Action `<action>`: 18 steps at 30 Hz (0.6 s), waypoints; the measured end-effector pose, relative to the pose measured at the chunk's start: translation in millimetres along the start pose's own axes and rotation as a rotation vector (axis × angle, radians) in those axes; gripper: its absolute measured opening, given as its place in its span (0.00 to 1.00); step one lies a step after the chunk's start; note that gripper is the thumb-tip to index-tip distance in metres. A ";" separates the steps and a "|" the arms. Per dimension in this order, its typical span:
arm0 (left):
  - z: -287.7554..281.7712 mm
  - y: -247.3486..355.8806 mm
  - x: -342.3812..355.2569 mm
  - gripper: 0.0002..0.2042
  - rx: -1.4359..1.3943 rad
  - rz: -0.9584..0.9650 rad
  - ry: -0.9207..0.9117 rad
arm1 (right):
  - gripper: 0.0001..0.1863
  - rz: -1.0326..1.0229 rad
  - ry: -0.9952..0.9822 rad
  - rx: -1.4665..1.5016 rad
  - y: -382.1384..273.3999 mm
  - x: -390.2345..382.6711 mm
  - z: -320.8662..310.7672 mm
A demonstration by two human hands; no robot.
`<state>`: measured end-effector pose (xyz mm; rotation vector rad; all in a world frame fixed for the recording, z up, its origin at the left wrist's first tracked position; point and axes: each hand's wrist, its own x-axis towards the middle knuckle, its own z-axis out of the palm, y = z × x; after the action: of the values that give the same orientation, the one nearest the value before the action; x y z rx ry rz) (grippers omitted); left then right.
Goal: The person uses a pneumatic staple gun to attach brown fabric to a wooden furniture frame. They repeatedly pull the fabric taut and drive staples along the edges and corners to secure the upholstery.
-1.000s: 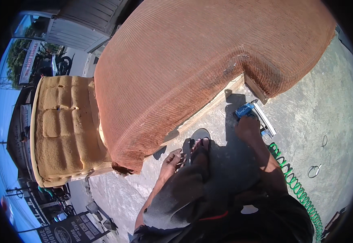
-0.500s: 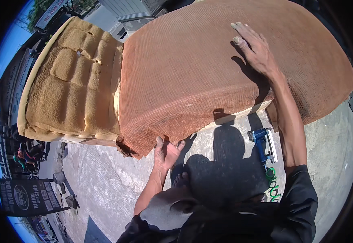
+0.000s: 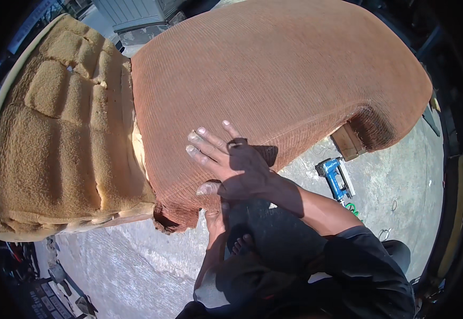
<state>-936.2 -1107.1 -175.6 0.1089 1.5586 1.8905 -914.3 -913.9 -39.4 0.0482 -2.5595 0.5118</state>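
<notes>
My right hand (image 3: pixel 226 159) lies flat, fingers spread, on the orange-brown ribbed fabric of a large curved sofa piece (image 3: pixel 274 74), near its lower left corner. It holds nothing. My left hand (image 3: pixel 215 215) reaches up to the fabric's bottom edge just below the right hand. The right hand and shadow mostly hide it, so its grip is unclear. A blue staple gun (image 3: pixel 335 178) lies on the concrete to the right, apart from both hands.
A tan quilted foam cushion (image 3: pixel 56 133) adjoins the sofa piece on the left. A green coiled hose (image 3: pixel 353 209) runs from the staple gun. A wooden frame end (image 3: pixel 348 141) shows under the fabric's right side. My bare foot (image 3: pixel 242 244) rests on the concrete floor (image 3: pixel 136 266).
My right hand left the staple gun, went to the upper right of the fabric, then slid down-left to the lower edge. The left hand has risen to that edge.
</notes>
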 end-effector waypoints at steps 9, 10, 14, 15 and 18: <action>-56.2 45.1 -20.5 0.15 -0.033 -0.246 0.017 | 0.28 0.615 0.638 0.143 -3.1 -91.3 -20.7; -63.4 56.7 -29.5 0.15 -0.055 -0.245 0.022 | 0.28 0.559 0.618 -0.032 8.8 -97.4 -34.3; -205.2 87.9 -48.6 0.17 0.235 -0.224 0.626 | 0.30 0.651 0.653 -0.331 65.5 -109.0 -92.9; -240.1 102.7 -38.9 0.16 0.126 -0.098 0.866 | 0.31 0.672 0.704 -0.354 87.2 -111.8 -100.9; -270.9 178.5 0.7 0.25 -0.064 0.326 0.518 | 0.28 0.667 0.680 -0.562 153.7 -119.9 -125.8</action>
<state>-1141.2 -1344.2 -92.0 -0.1811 1.9033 2.3546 -769.9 -732.9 -53.8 -1.0166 -1.9001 -0.0063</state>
